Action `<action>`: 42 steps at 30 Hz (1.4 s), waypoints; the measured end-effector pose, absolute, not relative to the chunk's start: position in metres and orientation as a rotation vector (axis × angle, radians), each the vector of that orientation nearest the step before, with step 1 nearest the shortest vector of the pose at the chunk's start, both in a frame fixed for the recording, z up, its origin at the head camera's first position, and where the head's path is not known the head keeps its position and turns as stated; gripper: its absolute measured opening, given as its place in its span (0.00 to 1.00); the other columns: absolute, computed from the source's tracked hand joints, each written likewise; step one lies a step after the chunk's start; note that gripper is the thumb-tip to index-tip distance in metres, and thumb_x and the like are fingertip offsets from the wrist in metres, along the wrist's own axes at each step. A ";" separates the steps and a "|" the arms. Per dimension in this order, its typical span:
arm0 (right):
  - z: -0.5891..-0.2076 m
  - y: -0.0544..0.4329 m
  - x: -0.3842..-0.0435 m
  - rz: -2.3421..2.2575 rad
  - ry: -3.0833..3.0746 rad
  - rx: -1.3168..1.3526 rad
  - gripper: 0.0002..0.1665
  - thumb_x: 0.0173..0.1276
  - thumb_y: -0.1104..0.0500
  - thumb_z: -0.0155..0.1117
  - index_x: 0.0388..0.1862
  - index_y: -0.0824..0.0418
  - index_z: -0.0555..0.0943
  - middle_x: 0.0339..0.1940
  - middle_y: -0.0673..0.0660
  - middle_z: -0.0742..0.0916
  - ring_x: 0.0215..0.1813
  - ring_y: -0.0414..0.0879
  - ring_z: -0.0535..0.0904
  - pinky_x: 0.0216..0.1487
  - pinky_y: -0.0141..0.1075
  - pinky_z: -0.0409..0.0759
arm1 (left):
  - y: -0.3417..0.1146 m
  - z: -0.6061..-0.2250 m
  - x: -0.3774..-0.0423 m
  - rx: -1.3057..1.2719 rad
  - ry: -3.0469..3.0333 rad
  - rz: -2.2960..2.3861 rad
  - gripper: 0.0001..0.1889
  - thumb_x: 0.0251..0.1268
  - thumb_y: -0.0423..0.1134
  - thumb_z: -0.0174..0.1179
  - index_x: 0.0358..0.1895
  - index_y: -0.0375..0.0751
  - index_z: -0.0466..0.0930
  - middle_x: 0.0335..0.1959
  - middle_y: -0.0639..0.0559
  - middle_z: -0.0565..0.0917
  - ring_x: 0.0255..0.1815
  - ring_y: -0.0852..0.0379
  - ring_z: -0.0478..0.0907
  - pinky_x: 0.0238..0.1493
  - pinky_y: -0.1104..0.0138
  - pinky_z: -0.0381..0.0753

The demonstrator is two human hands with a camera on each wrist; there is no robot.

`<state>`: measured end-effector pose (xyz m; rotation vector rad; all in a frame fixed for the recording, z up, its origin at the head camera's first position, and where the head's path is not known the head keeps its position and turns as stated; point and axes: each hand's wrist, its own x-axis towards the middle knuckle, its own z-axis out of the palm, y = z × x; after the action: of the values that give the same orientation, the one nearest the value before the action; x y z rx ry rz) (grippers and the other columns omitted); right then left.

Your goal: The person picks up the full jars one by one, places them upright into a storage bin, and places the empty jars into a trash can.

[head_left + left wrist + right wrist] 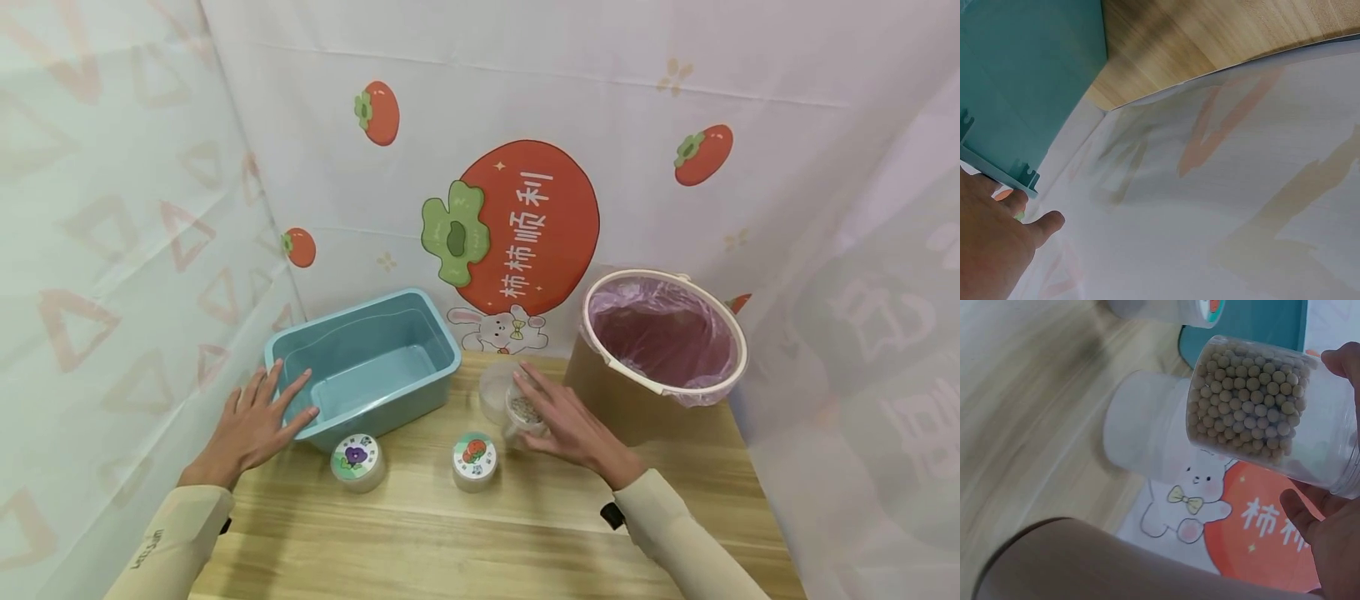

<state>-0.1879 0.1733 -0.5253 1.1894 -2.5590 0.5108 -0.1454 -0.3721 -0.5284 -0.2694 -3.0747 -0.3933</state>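
A clear round jar (1247, 403), partly filled with small beige balls, is gripped near its rim by my right hand (566, 421), thumb on one side and fingers on the other. In the right wrist view the jar overlaps a frosted empty-looking container (1147, 425) standing behind it. My left hand (251, 421) lies at the left end of a blue plastic tub (420, 400), its fingers spread over the rim. Two lidded jars stand before the tub: one with a purple picture on its lid (356, 456), the other with a red tomato-like picture (474, 452).
A tall bin (611, 396) with a purple plastic liner stands right of my right hand. White printed cloth (330, 100) walls the wooden table (450, 550) at the back and both sides.
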 end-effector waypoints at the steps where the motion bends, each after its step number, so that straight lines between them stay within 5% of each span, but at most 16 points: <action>1: -0.523 0.171 -0.189 0.504 -2.551 1.200 0.59 0.63 0.46 0.81 0.86 0.64 0.64 0.86 0.70 0.69 0.74 0.66 0.80 0.60 0.64 0.85 | -0.372 -0.528 -0.145 -0.269 -3.073 -0.396 0.40 0.82 0.66 0.53 0.90 0.59 0.55 0.89 0.28 0.50 0.85 0.20 0.49 0.74 0.19 0.49; 18: -0.477 0.130 -0.216 0.451 -2.548 1.301 0.57 0.68 0.45 0.80 0.87 0.62 0.63 0.87 0.67 0.68 0.79 0.64 0.74 0.74 0.65 0.78 | -0.369 -0.527 -0.145 -0.262 -3.112 -0.398 0.41 0.83 0.66 0.52 0.90 0.57 0.55 0.90 0.28 0.48 0.86 0.20 0.47 0.76 0.20 0.48; 42: -0.441 0.061 -0.244 0.439 -2.483 1.401 0.55 0.71 0.43 0.75 0.88 0.61 0.63 0.89 0.62 0.66 0.85 0.59 0.69 0.75 0.65 0.77 | -0.371 -0.525 -0.145 -0.263 -3.119 -0.391 0.41 0.83 0.67 0.52 0.90 0.56 0.55 0.90 0.27 0.47 0.86 0.19 0.47 0.77 0.21 0.48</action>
<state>-0.2442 0.0609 -0.4411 1.4011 -2.4829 0.4392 -0.1454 -0.3711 -0.5252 -0.2631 -3.1187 -0.3908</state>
